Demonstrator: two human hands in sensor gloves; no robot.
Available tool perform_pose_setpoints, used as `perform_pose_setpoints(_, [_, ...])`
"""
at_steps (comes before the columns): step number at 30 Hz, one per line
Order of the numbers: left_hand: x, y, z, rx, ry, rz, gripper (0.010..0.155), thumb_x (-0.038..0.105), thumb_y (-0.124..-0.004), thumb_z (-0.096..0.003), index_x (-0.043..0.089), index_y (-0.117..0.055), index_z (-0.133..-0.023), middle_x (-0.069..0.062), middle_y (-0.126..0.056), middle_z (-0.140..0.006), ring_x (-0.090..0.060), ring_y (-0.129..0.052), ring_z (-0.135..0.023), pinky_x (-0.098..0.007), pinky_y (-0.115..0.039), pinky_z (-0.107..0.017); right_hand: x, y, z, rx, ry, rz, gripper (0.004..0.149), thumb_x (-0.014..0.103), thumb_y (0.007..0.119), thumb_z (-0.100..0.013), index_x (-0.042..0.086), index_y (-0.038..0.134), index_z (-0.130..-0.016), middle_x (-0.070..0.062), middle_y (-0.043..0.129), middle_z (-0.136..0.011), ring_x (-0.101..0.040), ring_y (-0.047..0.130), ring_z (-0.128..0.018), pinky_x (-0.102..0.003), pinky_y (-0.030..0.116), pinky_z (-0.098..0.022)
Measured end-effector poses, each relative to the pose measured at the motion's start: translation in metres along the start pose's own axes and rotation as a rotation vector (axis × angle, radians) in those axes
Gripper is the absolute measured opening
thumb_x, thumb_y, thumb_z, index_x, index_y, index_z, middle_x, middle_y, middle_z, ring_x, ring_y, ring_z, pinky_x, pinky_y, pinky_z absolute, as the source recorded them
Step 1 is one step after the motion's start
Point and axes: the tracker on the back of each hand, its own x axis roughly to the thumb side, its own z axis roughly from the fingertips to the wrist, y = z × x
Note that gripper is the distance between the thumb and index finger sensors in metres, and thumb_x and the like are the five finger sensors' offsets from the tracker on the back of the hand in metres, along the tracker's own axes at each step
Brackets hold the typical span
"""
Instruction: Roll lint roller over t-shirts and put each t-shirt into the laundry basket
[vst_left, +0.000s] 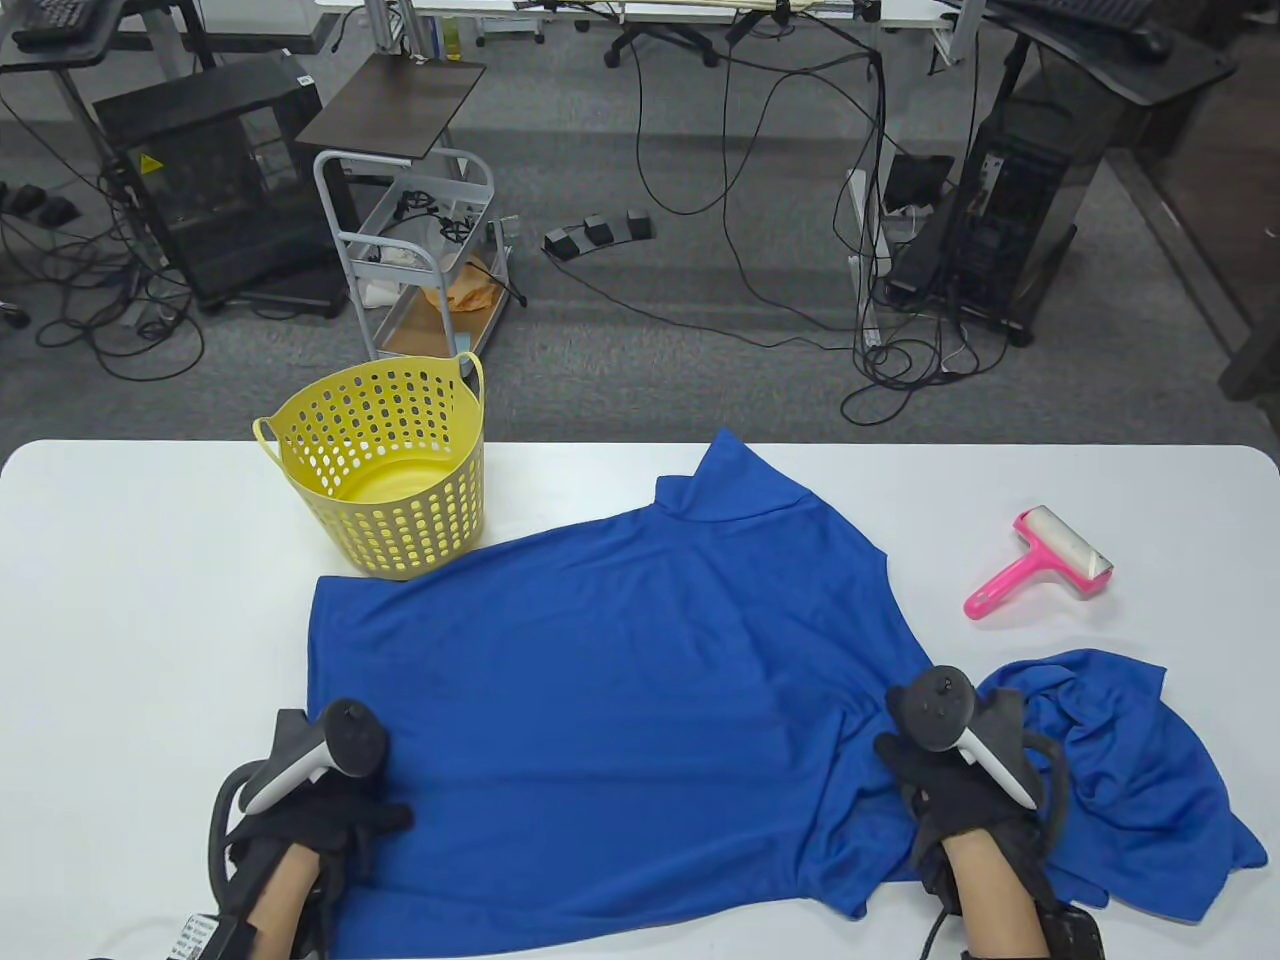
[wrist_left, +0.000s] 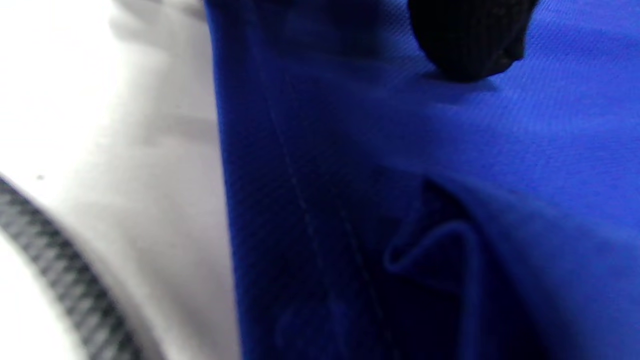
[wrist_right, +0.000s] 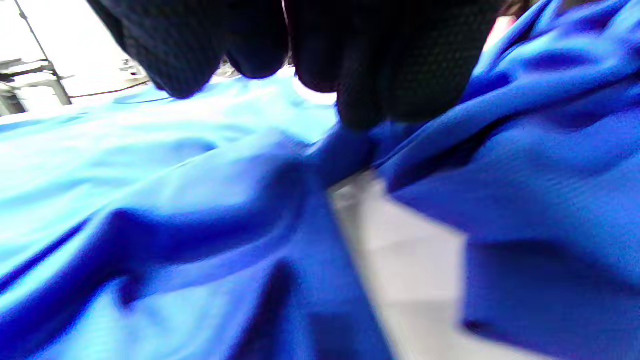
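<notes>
A blue t-shirt (vst_left: 620, 680) lies spread flat across the middle of the white table (vst_left: 150, 600). My left hand (vst_left: 375, 815) holds its lower left corner; in the left wrist view a gloved fingertip (wrist_left: 470, 40) sits on the cloth (wrist_left: 400, 175) by the hem. My right hand (vst_left: 920, 770) pinches the shirt's right edge, with its fingers (wrist_right: 370, 75) curled on a fold of the fabric (wrist_right: 150, 200). A second blue t-shirt (vst_left: 1130, 770) lies crumpled just right of that hand. The pink lint roller (vst_left: 1040, 565) lies on the table at the far right. The yellow laundry basket (vst_left: 420, 520) stands at the back left.
Beyond the table's far edge are a metal cart (vst_left: 420, 260), computer towers and cables on the floor. A black glove cable (wrist_left: 55, 260) runs across the table beside my left hand. Bare table shows left of the basket and around the roller.
</notes>
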Motion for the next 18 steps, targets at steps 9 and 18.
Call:
perform_pose_setpoints(9, [-0.007,-0.005,-0.001,-0.014,0.004,0.038,0.089,0.062,-0.064,-0.0465,0.037,-0.006,-0.108,0.0,0.001,-0.114,-0.039,-0.001,-0.109,-0.065,-0.021,-0.077,0.013,0.037,0.01,0.197,0.192,0.177,0.065,0.058,0.078,-0.041,0.027,0.063,-0.096,-0.004,0.081,-0.088,-0.021,0.095,-0.063,-0.029,0.087,-0.043])
perform_pose_setpoints(18, [-0.013,-0.003,-0.004,-0.046,0.036,0.058,0.09,0.064,-0.064,-0.0454,0.042,-0.002,-0.106,0.005,0.006,-0.113,-0.036,0.003,-0.109,-0.066,-0.019,-0.077,-0.015,0.014,0.028,0.239,0.209,0.146,0.035,0.042,0.081,-0.046,0.027,0.079,-0.079,-0.002,0.078,-0.099,-0.024,0.093,-0.077,-0.035,0.087,-0.051])
